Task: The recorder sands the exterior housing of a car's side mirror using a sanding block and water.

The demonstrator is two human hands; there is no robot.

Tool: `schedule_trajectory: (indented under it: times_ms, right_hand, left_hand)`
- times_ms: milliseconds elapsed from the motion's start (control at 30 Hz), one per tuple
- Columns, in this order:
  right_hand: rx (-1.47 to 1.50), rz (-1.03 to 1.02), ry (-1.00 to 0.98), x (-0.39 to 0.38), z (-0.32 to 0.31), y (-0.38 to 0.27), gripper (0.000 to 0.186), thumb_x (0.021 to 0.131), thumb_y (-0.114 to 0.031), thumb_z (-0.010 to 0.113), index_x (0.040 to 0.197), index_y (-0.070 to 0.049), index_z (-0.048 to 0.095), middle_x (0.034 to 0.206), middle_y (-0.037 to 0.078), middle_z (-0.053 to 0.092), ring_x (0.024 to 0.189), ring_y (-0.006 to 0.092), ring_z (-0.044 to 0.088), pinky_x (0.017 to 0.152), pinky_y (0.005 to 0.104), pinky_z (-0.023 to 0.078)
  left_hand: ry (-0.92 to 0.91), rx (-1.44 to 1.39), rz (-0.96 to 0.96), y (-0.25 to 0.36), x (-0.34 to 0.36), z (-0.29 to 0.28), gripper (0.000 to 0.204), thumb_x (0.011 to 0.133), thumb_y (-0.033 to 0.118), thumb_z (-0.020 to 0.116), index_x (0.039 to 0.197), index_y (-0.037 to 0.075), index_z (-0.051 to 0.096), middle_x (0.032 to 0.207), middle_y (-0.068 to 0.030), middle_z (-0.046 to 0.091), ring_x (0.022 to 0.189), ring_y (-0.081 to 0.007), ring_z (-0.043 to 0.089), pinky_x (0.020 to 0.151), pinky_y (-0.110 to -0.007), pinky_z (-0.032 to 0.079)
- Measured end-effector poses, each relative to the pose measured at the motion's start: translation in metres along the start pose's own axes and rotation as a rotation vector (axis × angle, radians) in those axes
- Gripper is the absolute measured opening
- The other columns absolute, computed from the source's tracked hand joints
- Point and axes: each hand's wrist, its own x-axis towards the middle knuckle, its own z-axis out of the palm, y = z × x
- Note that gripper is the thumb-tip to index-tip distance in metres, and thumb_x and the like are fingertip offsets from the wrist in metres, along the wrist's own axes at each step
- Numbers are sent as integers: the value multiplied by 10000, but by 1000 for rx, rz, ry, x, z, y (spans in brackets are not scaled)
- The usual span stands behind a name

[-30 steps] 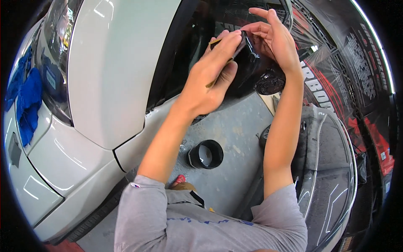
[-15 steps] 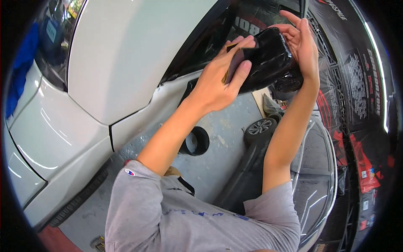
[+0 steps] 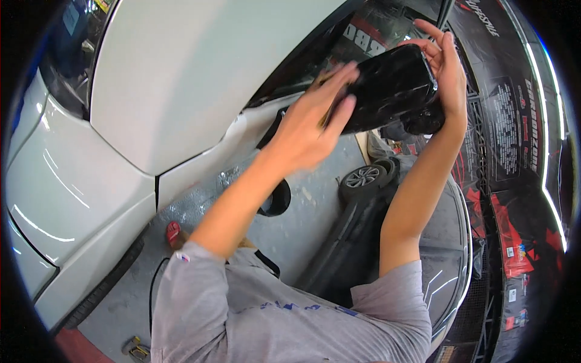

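The glossy black side mirror housing (image 3: 393, 88) stands on the white car (image 3: 181, 78), near the top of the view. Left hand (image 3: 311, 118) presses on its near face, fingers bent around a thin tool too blurred to identify. Right hand (image 3: 445, 66) lies open against its far edge, palm bracing it. A black round container (image 3: 275, 199) sits on the concrete floor (image 3: 308, 218) below.

White car body (image 3: 181, 78) filling the left, glossy black mirror housing (image 3: 390, 91) boxed between left hand (image 3: 311, 121) and right hand (image 3: 445, 69), dark car (image 3: 387, 242) blocking lower right, open grey floor (image 3: 315, 206) between the forearms.
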Motion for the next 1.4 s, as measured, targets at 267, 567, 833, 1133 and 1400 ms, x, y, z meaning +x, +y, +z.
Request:
schedule_trajectory:
  times_ms: [267,567,833,1133,1400]
  right_hand:
    - [129,-34,-24,1,-8,10,592,1129,-432,273,1479,20,423,1133,182,688,1014,191,672,920,291,549]
    - [293,-17,76,-7,-4,11,530,1125,-453,322,1390,-35,513,927,119,720,671,55,562,596,166,428]
    - [371,-26,120,-9,12,1,537,1127,-450,319,1379,-25,529,930,102,723,676,69,569,597,185,419]
    - [419,-19,125,-3,11,-1,525,1124,-435,345,1385,-17,524,969,113,705,862,147,660,771,255,507]
    - [415,-90,21,-7,8,6,543,1129,-422,330,1381,25,506,1023,145,717,902,193,677,815,272,515]
  left_hand:
    - [-23,-113,-78,17,-8,4,488,1028,158,558,1465,-37,462,1431,-191,577,1404,-384,465,1169,-426,359]
    - [-94,-35,162,14,-2,7,518,1002,85,553,1507,21,463,1578,-159,454,1469,-384,406,1223,-511,236]
    - [-178,99,382,28,34,4,609,912,53,631,1500,52,477,1583,-170,438,1434,-416,437,1195,-524,300]
    - [-179,237,469,47,77,8,496,911,24,634,1402,26,567,1433,-188,583,1387,-388,509,1189,-495,322]
    - [-299,424,498,51,89,6,605,834,2,669,1426,24,544,1478,-177,548,1400,-401,486,1200,-504,327]
